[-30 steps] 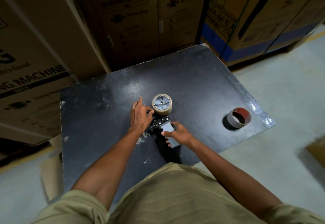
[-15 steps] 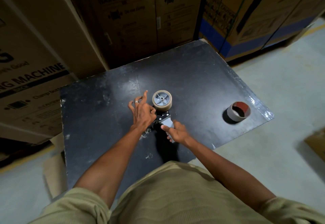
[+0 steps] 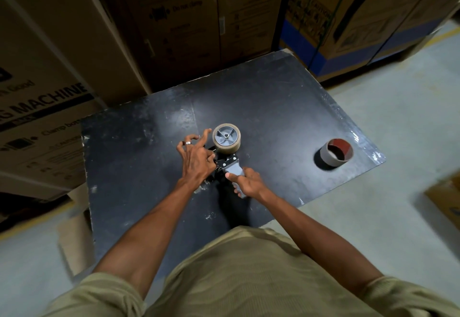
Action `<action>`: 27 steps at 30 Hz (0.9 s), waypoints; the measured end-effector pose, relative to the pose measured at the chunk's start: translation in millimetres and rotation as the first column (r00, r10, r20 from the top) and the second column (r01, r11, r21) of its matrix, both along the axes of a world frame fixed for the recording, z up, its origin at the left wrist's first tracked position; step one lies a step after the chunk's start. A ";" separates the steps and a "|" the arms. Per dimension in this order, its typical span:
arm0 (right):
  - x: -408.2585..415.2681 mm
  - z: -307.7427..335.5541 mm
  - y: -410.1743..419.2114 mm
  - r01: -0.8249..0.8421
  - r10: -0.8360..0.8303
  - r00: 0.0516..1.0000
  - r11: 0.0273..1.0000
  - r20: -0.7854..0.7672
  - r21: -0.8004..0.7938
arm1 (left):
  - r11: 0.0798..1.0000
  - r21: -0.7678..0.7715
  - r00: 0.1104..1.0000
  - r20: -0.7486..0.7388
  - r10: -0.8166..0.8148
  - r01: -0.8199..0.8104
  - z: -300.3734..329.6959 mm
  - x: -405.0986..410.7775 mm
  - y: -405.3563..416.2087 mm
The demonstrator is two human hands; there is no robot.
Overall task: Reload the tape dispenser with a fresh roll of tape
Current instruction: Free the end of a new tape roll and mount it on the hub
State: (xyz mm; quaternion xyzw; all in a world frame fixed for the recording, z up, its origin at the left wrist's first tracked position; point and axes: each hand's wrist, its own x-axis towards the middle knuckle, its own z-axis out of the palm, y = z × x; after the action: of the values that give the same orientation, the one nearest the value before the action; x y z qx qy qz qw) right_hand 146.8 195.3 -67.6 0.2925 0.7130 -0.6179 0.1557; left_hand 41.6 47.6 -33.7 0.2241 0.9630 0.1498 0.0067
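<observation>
Already the tan roll of tape (image 3: 226, 138) sits on the grey spoked hub of the hand-held tape dispenser (image 3: 227, 161), which lies on the scuffed black tabletop (image 3: 273, 107). A second ago the left hand (image 3: 195, 158) lay against the dispenser's front; now its fingers have lifted and fanned beside the roll, thumb and forefinger seemingly pinching something at the metal front, probably the tape's free end, though that is too small to tell. Threading looks like the step in hand. The right hand (image 3: 246, 183) stays wrapped round the dispenser's grey handle. Well right of the dispenser stands a spent cardboard core (image 3: 336, 153); behind it, brown cartons (image 3: 174, 22).
</observation>
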 end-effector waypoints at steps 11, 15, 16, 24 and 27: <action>1.4 4.6 -1.6 0.013 -0.013 1.000 1.000 -0.007 0.013 | 0.995 -0.075 0.997 -0.018 -0.071 0.070 11.2 14.4 -9.2; 1.9 6.7 -3.4 0.007 -0.007 1.000 1.000 -0.013 0.029 | 0.992 -0.095 0.995 -0.054 -0.087 0.082 10.2 19.8 -18.4; 1.8 6.9 -4.3 0.009 -0.008 1.000 0.999 -0.012 0.032 | 0.992 -0.098 0.995 -0.058 -0.085 0.079 9.8 21.0 -20.6; 2.1 5.7 -7.1 0.011 -0.011 1.000 0.999 -0.016 0.034 | 1.000 -0.019 0.996 -0.093 0.009 -0.011 -0.9 34.1 -38.4; 1.6 3.9 -6.6 0.004 -0.003 1.000 1.000 -0.011 0.031 | 0.997 0.056 0.994 -0.087 0.062 -0.057 -8.0 40.9 -44.1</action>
State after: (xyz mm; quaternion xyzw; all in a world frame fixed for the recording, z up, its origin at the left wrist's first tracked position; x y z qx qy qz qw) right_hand 148.4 188.7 -63.7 0.2928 0.7228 -0.6086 0.1463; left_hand 82.6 3.6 -41.8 0.2017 0.9642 0.1656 -0.0465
